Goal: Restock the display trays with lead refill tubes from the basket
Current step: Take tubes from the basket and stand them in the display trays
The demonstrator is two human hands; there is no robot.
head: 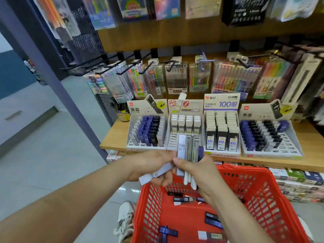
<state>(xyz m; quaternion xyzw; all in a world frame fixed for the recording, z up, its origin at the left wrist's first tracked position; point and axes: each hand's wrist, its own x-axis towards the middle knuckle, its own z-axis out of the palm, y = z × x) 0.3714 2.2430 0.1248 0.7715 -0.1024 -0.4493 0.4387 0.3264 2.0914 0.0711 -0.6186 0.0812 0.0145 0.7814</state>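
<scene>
My right hand (198, 170) grips a fanned bunch of lead refill tubes (188, 149), upright, above the red basket (259, 193). My left hand (150, 165) holds one pale lilac tube (155, 174) lying slantwise, touching the bunch. Both hands hover just in front of the shelf edge, below the second display tray (171, 143), whose front rows are bare. Loose dark and blue tubes (213, 220) lie on the basket floor. Three more trays stand alongside: the far-left tray (130, 142), the "100" tray (221, 152), the right tray (289, 149).
The wooden shelf (114, 135) carries the trays; pen packs hang on hooks (175, 76) behind them. A dark metal post (57, 81) stands at the left. Boxed stock (298, 183) fills the lower shelf at right. My shoe (125, 220) is beside the basket on the tiled floor.
</scene>
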